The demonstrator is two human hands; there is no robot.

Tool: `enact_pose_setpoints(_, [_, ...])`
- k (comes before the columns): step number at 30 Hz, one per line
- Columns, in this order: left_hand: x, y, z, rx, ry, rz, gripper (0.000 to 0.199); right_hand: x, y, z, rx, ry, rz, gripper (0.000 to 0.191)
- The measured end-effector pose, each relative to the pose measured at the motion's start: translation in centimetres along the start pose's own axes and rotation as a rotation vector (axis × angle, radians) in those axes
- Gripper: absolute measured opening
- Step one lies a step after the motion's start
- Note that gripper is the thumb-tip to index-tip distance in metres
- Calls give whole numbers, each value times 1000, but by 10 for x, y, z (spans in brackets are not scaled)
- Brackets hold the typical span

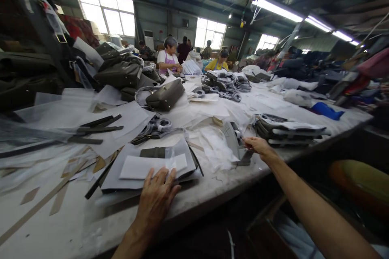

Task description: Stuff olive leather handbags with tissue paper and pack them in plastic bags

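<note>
My left hand (159,192) lies with its fingers stretched out on a white padded sheet (136,167). The sheet rests on a flat dark bag piece (109,188) wrapped in pale translucent film, with a dark olive strap (152,152) showing behind it. To the right, my right hand (258,147) is closed in a pinch at the near side of a grey block (231,139), which looks like a tape dispenser with a white hub. Whatever lies between those fingertips is too small to make out.
Folded dark bag pieces (285,131) are stacked right of my right hand. An olive handbag (165,95), bundled straps (161,125), dark strips (100,128) and plastic sheets (73,105) cover the worktable (194,206). Co-workers sit beyond. An open carton (267,234) stands below the table edge.
</note>
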State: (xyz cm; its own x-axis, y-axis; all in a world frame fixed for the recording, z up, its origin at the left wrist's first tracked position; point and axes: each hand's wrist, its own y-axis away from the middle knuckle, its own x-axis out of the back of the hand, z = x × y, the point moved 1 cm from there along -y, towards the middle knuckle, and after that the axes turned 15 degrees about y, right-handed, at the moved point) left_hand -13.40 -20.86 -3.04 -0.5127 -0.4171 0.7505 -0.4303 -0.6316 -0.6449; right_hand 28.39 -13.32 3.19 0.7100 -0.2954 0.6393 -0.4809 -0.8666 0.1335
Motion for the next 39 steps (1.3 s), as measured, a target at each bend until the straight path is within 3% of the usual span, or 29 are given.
enact_pose_setpoints(8, [0, -1, -2, -4, 29, 9, 32, 9, -2, -3, -18, -83, -18, 26])
enact_pose_setpoints(14, [-1, 0, -2, 11, 22, 10, 31, 0, -2, -5, -1, -174, -18, 25])
enact_pose_setpoints(18, [-2, 0, 0, 33, 16, 20, 30, 0, 6, -9, 55, -300, 108, 33])
enact_pose_setpoints(22, [0, -2, 1, 29, 27, -5, 32, 13, 31, -4, 82, -385, 201, 33])
enact_pose_setpoints(25, [3, -4, 2, 28, 24, -48, 33, 20, 54, 14, 6, -421, 118, 32])
enact_pose_setpoints(29, [6, -6, 2, 29, 48, -92, 35, 13, 67, 40, -173, -378, -27, 24])
enact_pose_setpoints(34, [6, -7, 2, 22, 50, -94, 35, 5, 54, 43, -225, -298, -90, 23])
enact_pose_setpoints(39, [9, -6, 7, 61, 45, -89, 33, 28, 34, 35, -165, -101, -207, 27])
